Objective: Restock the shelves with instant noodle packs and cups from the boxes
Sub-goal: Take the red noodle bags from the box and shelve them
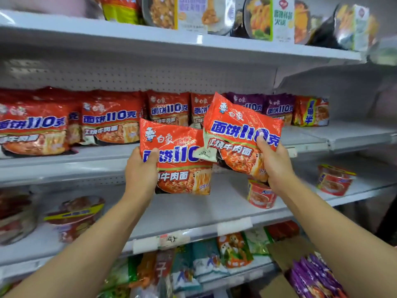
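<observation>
My left hand (140,171) grips a red instant noodle pack (178,160) by its left edge, thumb on the front. My right hand (274,162) grips a second red noodle pack (240,130) by its lower right corner, tilted and overlapping the first pack's upper right. Both packs are held up in front of the middle shelf (103,155). On that shelf stand rows of the same red packs (111,121), purple packs (277,106) further right, and an orange pack (311,111) at the row's end.
Red noodle cups (335,179) and bowls (75,214) sit on the shelf below. The top shelf holds boxed meals (268,18). A cardboard box with purple packs (315,274) is at lower right. The lowest shelf carries mixed colourful packs (204,261).
</observation>
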A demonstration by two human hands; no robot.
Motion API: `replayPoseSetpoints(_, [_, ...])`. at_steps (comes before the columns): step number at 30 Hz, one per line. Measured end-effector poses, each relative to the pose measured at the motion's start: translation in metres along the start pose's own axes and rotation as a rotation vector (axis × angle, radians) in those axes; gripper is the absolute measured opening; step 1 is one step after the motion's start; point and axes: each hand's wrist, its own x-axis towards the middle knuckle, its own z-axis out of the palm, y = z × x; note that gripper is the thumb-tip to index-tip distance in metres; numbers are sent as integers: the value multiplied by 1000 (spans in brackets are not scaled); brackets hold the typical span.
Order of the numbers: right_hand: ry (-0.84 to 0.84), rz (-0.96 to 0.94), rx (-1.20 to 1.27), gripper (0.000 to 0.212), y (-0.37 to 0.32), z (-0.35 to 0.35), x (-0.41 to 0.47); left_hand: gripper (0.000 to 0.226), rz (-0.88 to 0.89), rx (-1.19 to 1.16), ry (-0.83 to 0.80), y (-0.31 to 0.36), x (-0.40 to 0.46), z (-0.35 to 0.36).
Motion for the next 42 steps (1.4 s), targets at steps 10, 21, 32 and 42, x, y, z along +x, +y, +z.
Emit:
replayPoseSetpoints(10, [-213,-35,59,28,-30,157,-1,22,8,20,213,18,40,-140])
replayPoseSetpoints(21, [-324,-22,-30,38,-5,289,19,18,-17,13,431,16,59,-234])
replayPoseSetpoints(32, [-335,-90,-307,52,24,354,15,17,-3,-11,493,11,78,-257])
replayPoseSetpoints(42, [-330,-230,-537,72,34,350,8,29,-13,-36,419,7,86,-249])
